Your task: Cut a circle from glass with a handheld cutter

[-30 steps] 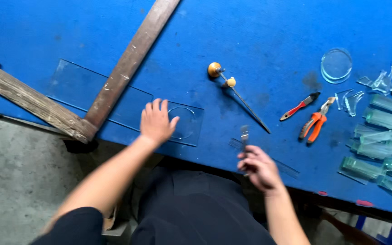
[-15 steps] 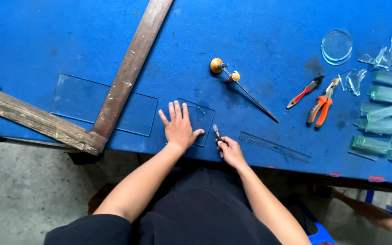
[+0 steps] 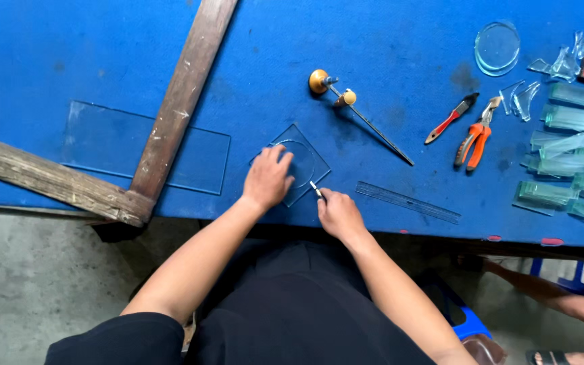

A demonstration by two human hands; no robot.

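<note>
At the near table edge, the right hand [image 3: 339,215] pinches a small glass cutter [image 3: 315,190], its tip touching the lower right edge of a small square glass pane [image 3: 307,157]. The left hand [image 3: 267,179] lies flat on that pane with fingers spread, pressing it onto the blue table [image 3: 386,40]. The pane sits turned like a diamond; a circular line seems to be scored in it, though the clear glass makes that hard to judge.

At 3 o'clock from the hands, just beside the right hand, lies a clear ruler [image 3: 407,201] near the table edge. At 9 o'clock a large rectangular glass sheet [image 3: 103,145] lies flat, with a wooden square [image 3: 170,115] across it, one arm running up to 12 o'clock, the other out past the table edge at 9 o'clock.

Farther off at 1 o'clock rests a circle cutter [image 3: 353,111] with a brass knob and long thin rod. Beyond at 2 o'clock lie a red-handled knife [image 3: 451,118] and orange pliers [image 3: 474,135] side by side. At the far right stand stacked glass offcuts [image 3: 566,162], with a round glass disc [image 3: 497,47] above them.
</note>
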